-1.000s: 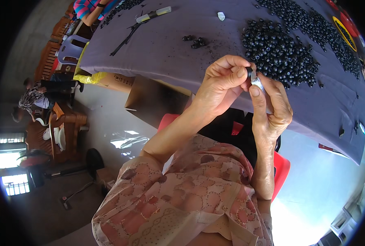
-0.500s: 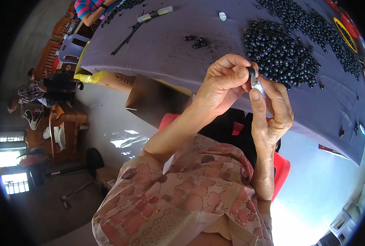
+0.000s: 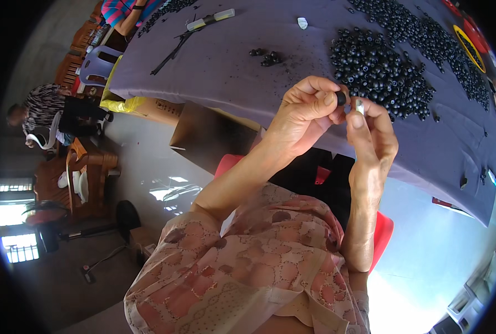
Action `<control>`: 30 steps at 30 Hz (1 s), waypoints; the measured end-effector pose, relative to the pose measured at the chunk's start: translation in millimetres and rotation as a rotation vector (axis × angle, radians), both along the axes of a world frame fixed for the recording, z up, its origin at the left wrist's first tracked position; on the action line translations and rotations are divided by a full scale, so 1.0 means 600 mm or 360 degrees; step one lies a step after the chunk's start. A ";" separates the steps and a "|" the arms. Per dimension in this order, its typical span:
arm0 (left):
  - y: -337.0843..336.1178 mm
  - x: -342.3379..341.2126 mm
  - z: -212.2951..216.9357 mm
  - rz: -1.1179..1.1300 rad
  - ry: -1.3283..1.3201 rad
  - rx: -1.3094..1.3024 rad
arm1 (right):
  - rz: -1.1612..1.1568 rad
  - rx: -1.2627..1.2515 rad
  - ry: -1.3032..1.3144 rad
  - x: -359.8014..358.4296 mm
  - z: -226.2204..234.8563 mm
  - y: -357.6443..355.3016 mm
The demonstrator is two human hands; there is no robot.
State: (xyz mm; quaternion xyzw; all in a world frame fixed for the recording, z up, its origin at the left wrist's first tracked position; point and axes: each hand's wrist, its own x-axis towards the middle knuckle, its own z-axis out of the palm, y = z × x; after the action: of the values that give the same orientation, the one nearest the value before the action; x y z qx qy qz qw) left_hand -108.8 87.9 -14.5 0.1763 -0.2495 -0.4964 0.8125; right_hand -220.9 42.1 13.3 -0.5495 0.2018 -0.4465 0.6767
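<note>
Two bare hands meet over the near edge of the cloth-covered table (image 3: 248, 83), and from my remote seat I see both of them busy. The left hand (image 3: 306, 114) has its thumb and forefinger pressed on a small black piece (image 3: 341, 99), round in outline, which it pinches at the fingertips above the near side of the table. The right hand (image 3: 375, 139) grips a short pale stub (image 3: 360, 106) between thumb and fingers, its end poking up past the thumb. The stub sits just to the right of the black piece – I cannot tell whether any part of it touches.

Beyond the hands, to the right, I have a large heap of black beads (image 3: 379, 72) on the purple cloth, with more spread farther off and a yellow-rimmed tray (image 3: 469, 48) at the far right. A little cluster of dark pieces (image 3: 266, 57) lies left of the heap. Farther left I make out thin black strips (image 3: 173, 54) and a clear tube (image 3: 210, 19); a white scrap (image 3: 302, 23) rests on the far side – well apart from the hands. At the far left corner, a striped sleeve (image 3: 117, 11) belongs to someone else.
</note>
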 end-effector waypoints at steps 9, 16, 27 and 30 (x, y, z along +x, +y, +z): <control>-0.002 0.001 -0.007 0.0107 -0.0091 0.0079 | 0.0125 0.0228 -0.0073 0.019 -0.010 -0.010; -0.002 -0.001 -0.007 0.0135 -0.0077 0.0098 | 0.0061 0.0259 -0.0012 0.021 -0.004 -0.010; -0.008 -0.003 -0.021 0.0177 -0.0116 0.0110 | -0.0035 0.0235 0.0013 0.025 -0.024 -0.015; -0.011 0.001 -0.027 0.0090 0.0019 0.0201 | 0.0066 0.0433 0.0014 0.030 -0.028 -0.017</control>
State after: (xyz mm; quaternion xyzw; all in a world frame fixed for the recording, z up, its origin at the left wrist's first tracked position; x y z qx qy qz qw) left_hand -107.9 81.1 -30.9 0.2312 -0.2079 -0.4891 0.8149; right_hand -203.1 31.6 -3.8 -0.4586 0.2520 -0.3987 0.7531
